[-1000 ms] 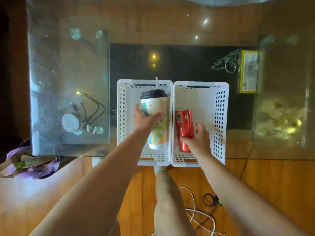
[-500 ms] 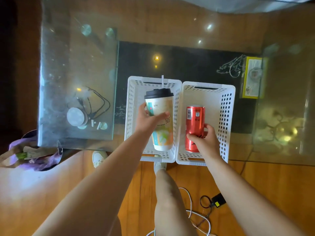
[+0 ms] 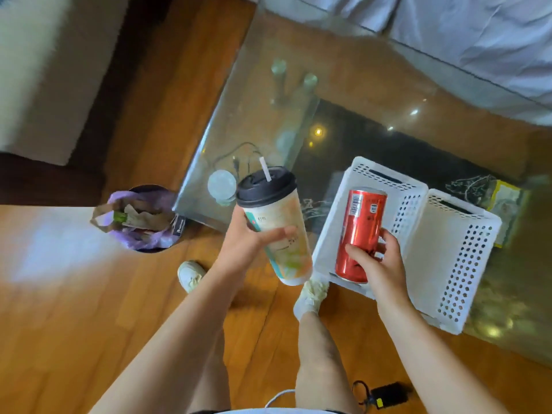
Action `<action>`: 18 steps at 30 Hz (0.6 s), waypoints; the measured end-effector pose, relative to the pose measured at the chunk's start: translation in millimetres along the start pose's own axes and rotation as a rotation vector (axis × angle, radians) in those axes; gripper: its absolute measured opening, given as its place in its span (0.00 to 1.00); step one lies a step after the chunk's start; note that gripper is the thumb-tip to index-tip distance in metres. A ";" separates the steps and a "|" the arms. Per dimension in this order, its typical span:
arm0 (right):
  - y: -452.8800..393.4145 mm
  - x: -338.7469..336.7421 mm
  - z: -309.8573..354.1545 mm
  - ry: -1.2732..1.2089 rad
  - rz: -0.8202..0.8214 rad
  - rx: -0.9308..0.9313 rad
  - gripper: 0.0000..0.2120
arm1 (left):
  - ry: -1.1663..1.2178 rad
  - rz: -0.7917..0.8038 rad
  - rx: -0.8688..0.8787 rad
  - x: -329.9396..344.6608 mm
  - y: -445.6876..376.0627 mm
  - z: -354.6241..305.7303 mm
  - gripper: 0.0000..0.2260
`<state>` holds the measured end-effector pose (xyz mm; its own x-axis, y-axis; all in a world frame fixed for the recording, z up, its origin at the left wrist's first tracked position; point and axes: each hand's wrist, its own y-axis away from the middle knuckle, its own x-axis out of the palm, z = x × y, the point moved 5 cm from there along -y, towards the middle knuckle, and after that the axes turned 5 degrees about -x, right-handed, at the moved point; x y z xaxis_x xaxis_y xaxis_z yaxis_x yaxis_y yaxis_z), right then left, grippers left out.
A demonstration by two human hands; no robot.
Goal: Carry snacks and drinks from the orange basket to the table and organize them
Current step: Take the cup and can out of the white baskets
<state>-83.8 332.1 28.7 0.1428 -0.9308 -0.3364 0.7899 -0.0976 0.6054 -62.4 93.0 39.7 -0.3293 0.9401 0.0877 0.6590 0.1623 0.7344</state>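
My left hand (image 3: 248,240) gripped a tall paper cup (image 3: 276,228) with a black lid and a white straw, and held it tilted in the air above the wooden floor, just beside the corner of the glass table (image 3: 373,94). My right hand (image 3: 378,258) was closed around a red can (image 3: 360,225), which I held over the near white basket (image 3: 397,189). A second white basket (image 3: 466,264) stood touching it on the table.
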 end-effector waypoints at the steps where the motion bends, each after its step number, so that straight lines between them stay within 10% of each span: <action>1: 5.1 21.5 7.7 0.015 0.034 -0.005 0.26 | 0.024 -0.035 0.007 -28.6 5.6 0.4 0.28; 18: 76.6 389.1 46.7 0.220 0.423 0.088 0.21 | 0.254 -0.621 0.014 -391.2 53.7 60.8 0.36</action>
<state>4.5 -54.0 -22.1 0.5710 -0.7995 -0.1864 0.5829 0.2350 0.7778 143.0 -247.8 4.0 -0.7983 0.5710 -0.1915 0.3035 0.6561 0.6910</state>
